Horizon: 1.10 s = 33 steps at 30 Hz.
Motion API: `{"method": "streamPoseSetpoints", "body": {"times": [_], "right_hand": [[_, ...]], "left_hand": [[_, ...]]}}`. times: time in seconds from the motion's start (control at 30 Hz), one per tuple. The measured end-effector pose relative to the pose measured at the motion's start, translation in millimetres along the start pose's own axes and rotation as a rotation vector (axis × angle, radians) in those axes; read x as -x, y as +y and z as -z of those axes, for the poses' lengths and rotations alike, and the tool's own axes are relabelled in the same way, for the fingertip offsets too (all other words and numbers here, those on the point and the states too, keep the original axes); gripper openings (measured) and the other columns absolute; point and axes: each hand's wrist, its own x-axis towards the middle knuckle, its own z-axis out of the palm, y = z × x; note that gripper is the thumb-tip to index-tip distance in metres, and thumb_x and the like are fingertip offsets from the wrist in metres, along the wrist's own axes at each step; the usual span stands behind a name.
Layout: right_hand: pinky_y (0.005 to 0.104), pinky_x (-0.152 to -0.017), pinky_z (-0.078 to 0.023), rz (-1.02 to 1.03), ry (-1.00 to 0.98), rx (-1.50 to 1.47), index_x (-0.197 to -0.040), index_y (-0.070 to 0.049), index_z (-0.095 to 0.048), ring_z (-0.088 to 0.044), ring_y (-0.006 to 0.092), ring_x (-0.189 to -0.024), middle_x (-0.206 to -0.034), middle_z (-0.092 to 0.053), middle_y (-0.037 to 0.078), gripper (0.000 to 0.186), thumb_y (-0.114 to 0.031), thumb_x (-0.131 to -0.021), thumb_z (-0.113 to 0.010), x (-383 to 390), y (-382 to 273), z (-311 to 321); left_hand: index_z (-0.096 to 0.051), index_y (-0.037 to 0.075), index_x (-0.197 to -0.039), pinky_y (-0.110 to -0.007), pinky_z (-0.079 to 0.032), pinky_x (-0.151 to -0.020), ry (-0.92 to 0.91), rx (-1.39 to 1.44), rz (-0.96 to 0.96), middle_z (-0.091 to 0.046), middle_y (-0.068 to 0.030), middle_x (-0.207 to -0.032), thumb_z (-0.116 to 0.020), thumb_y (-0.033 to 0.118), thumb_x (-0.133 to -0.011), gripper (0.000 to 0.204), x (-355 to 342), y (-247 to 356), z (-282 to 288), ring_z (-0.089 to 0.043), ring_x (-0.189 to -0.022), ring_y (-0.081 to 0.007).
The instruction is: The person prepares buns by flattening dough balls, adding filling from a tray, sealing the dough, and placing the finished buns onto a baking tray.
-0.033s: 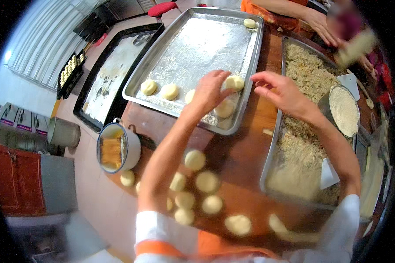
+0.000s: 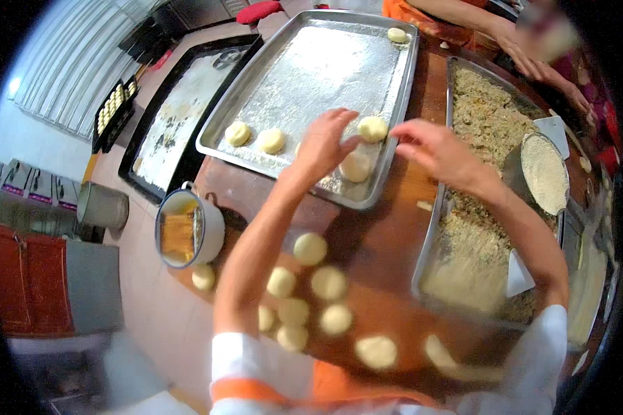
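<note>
At the left of the work area, the white enamel pot [image 2: 214, 235] stood at the edge of the wooden table [image 2: 377, 266]. To its right, the metal tray [image 2: 311, 66] lay at a slant, its long axis running away from the person and to the right. Two pale dough balls [image 2: 271, 140] rested inside its near-left side.

The left hand [image 2: 325, 142] was positioned above the near part of the tray, fingers extended and thumb set apart, the gap opening to the right. No item was visible in its grip. A lower dough ball [image 2: 355, 167] lay on the tray, on the person's side of the left thumb.

The central dough ball [image 2: 372, 128] was located on the tray beside its right wall, between the hands: just right of the left thumb and just left of the right fingertips. Its outline was round, without a distinct long axis. Neither hand was clearly nearer; contact could not be confirmed.

The right hand [image 2: 437, 151] pointed left across the tray's rim, fingers close together, thumb slightly apart, nothing visible between. Further right, the metal trough [image 2: 428, 235] held a crumbly mixture [image 2: 484, 104].
</note>
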Motion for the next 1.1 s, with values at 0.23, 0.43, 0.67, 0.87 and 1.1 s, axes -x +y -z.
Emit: {"method": "streamPoseSetpoints", "body": {"times": [0.23,0.43,0.67,0.87,1.1], "right_hand": [[0.0402,-0.076,-0.042,0.451,-0.115,0.572,-0.081,-0.005,-0.05,-0.053,0.0271,-0.081,-0.077,-0.051,0.011,0.018,-0.014,-0.071,-0.061,24,-1,-94],[0.0366,-0.071,-0.043,0.466,-0.168,0.602,-0.075,-0.005,-0.051,-0.054,0.0257,-0.078,-0.074,-0.053,0.01,0.012,-0.014,-0.071,-0.058,49,-43,-97],[0.0381,-0.077,-0.042,0.325,-0.202,0.527,-0.092,-0.005,-0.054,-0.052,0.0258,-0.09,-0.091,-0.055,0.01,0.024,-0.014,-0.071,-0.06,88,-81,-91],[0.0454,-0.103,-0.023,0.641,-0.233,0.654,-0.111,-0.008,-0.051,-0.041,0.023,-0.118,-0.117,-0.052,0.01,0.034,-0.016,-0.078,-0.047,47,-113,-113],[0.0475,-0.109,-0.013,0.743,-0.474,0.771,-0.102,-0.011,-0.055,-0.037,0.0206,-0.122,-0.107,-0.057,0.008,0.03,-0.013,-0.073,-0.05,1,-102,-156]], "left_hand": [[-0.057,0.002,-0.103,-0.034,-0.048,-0.071,0.131,0.145,0.299,-0.058,-0.0166,-0.102,-0.059,0.013,-0.081,0.024,126,35,82,-0.059,-0.084,-0.0296],[-0.055,0.003,-0.104,-0.039,-0.045,-0.082,0.003,-0.001,0.202,-0.056,-0.0178,-0.105,-0.062,0.011,-0.077,0.029,214,62,74,-0.054,-0.097,-0.0332],[-0.051,0.007,-0.109,-0.041,-0.044,-0.08,-0.238,-0.184,0.383,-0.051,-0.0157,-0.108,-0.063,0.021,-0.075,0.039,240,81,68,-0.05,-0.099,-0.0334],[-0.052,0.005,-0.102,-0.041,-0.046,-0.074,-0.27,-0.303,0.503,-0.051,-0.0151,-0.099,-0.066,0.025,-0.073,0.038,231,82,61,-0.051,-0.092,-0.0334],[-0.051,0.002,-0.103,-0.033,-0.045,-0.075,0.214,-0.006,0.466,-0.053,-0.0138,-0.096,-0.072,0.015,-0.068,0.042,250,72,83,-0.054,-0.087,-0.027]]}}
